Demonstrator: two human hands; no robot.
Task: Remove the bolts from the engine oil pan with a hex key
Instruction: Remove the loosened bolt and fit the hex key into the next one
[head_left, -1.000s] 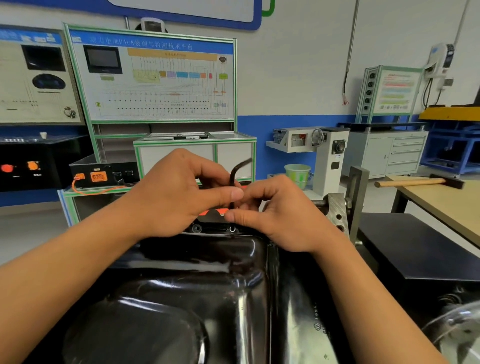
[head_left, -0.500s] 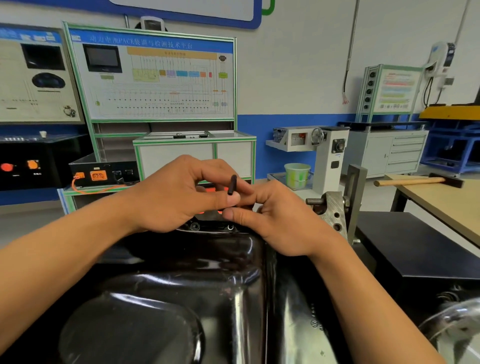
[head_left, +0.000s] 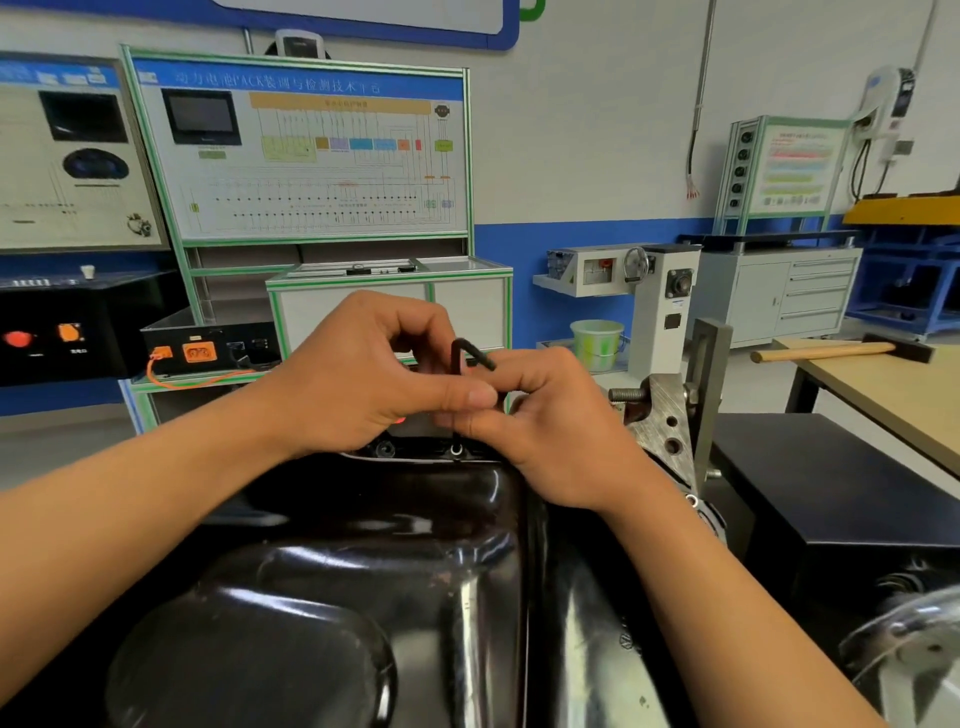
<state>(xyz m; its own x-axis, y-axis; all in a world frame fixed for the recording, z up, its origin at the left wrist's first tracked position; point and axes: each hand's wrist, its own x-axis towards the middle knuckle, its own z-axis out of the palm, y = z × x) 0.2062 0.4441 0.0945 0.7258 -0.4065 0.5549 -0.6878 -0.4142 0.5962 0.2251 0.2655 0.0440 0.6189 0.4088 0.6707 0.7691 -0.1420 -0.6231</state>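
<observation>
At the centre of the frame I see my left hand (head_left: 363, 374) and right hand (head_left: 550, 431) pressed together over the far rim of the glossy black oil pan (head_left: 332, 597), which fills the lower half of the view. Both hands pinch the hex key (head_left: 459, 358), whose long leg stands upright with its short arm bent toward the right, the lower tip seated in a bolt (head_left: 456, 451) on the pan's flange. Another bolt (head_left: 385, 449) sits just left of it, while a hammer (head_left: 836, 352) lies on the wooden table (head_left: 893, 395) at right.
</observation>
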